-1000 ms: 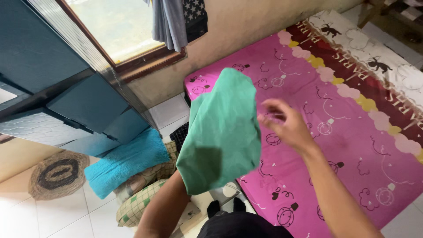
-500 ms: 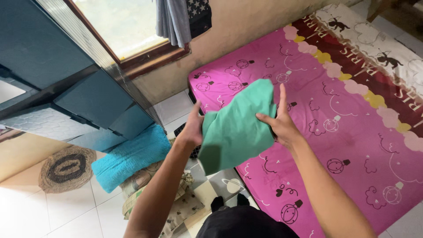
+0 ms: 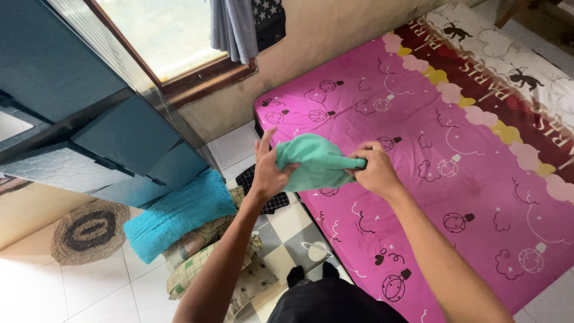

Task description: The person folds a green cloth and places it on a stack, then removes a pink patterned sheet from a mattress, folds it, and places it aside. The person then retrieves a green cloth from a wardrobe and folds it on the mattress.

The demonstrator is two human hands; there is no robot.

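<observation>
- A green cloth is bunched between both hands, above the near edge of a pink mattress.
- The right hand clenches one end.
- The left hand grips the other, index finger raised.
- A turquoise towel lies on floor pillows nearby.

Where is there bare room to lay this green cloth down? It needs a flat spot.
The pink mattress right of the hands is bare. The white floor tiles beside the round mat are bare too. The floor below the green cloth is crowded with pillows and a turquoise towel.
</observation>
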